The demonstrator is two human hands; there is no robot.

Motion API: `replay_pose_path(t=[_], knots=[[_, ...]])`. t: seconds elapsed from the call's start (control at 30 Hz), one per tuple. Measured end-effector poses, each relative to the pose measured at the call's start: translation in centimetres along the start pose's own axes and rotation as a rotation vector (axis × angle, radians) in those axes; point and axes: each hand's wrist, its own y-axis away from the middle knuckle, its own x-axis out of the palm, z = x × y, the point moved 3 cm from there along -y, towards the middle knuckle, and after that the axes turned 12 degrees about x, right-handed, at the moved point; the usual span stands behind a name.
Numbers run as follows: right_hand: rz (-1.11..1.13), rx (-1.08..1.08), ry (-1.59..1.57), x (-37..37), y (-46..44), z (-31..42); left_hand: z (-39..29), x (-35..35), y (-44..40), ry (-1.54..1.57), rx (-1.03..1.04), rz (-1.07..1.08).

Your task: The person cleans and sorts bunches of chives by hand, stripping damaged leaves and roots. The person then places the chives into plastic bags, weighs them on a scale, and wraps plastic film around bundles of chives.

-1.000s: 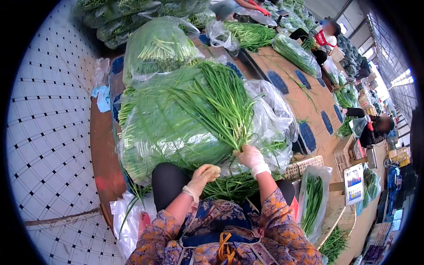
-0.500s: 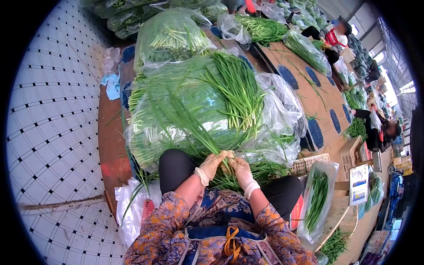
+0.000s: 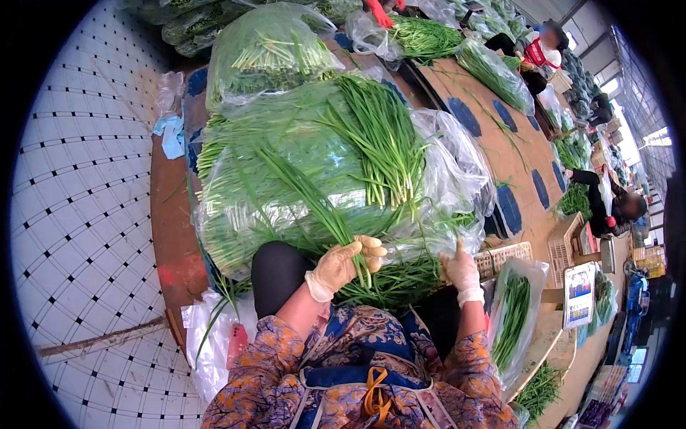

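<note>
My gloved left hand (image 3: 341, 269) is closed round the cut ends of a small bunch of green stalks (image 3: 307, 191), whose leaves reach up and left over a big plastic-wrapped bale (image 3: 279, 164). A larger loose bunch (image 3: 379, 136) lies on the bale's right part, its pale ends toward me. Off to the right, my gloved right hand (image 3: 459, 272) is over the edge of loose greens (image 3: 400, 282) by my lap. Its fingers are partly spread; a thin stalk is near them, and I cannot make out a firm hold.
Crumpled clear plastic (image 3: 454, 161) lies right of the bale. Beyond it are a cardboard-covered surface (image 3: 479, 93), a cream basket (image 3: 504, 259) and a bagged bunch (image 3: 511, 314). Another filled bag (image 3: 271, 53) stands behind the bale. Co-workers sit at the upper right; red gloves (image 3: 379, 13) show at the top.
The large bunch was let go onto the bale. Both hands met at a small bunch, which my left hand now holds, while my right hand has moved away to the right.
</note>
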Motion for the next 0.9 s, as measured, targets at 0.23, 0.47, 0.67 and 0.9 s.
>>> replay_pose_path(t=[0.23, 0.47, 0.67, 0.9], knots=[[-0.154, -0.419, -0.444, -3.1, -2.2, 12.3, -3.5, 0.1, -0.3, -0.296, 0.306, -0.143], [-0.085, -0.26, -0.095, -1.0, -5.3, 18.1, -3.0, -0.4, -0.7, -0.396, 0.317, -0.338], [-0.411, -0.593, -0.523, -2.5, -1.6, 17.5, -2.6, -0.9, -0.6, -0.397, 0.302, -0.327], [-0.091, -0.542, -0.799, 1.7, 2.1, 14.5, -1.5, -1.9, -0.5, -0.349, 0.244, -0.38]])
